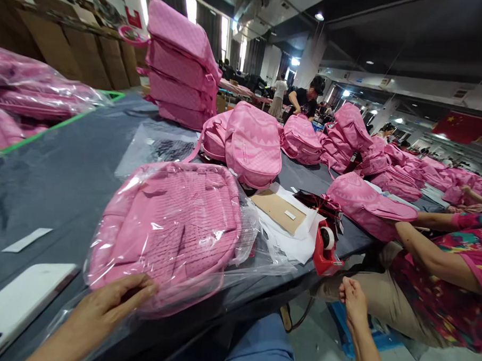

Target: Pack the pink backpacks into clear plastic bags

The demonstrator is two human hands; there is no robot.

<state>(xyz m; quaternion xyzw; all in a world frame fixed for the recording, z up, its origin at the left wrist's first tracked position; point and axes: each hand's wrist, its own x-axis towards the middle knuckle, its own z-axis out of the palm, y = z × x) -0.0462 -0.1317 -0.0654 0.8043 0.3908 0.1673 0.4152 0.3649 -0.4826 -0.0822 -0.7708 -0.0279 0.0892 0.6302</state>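
Observation:
A pink backpack (159,225) lies in a clear plastic bag (205,277) at the table's near edge. My left hand (118,300) is at the bag's near left side, thumb and fingers closed on the plastic. Over the floor, to the right of the table edge, my right hand (354,302) is raised with its fingers curled together. Whether something small is between those fingertips is hidden. Nearest to it is a red tape dispenser (325,256) with a white roll, at the table's edge.
Pink backpacks stand in a stack (182,66) and along the dark table (78,157). Brown card (279,210) lies on white paper. A white device (24,293) is at the left. A person in a patterned shirt (440,274) sits close on the right, handling a backpack (363,202).

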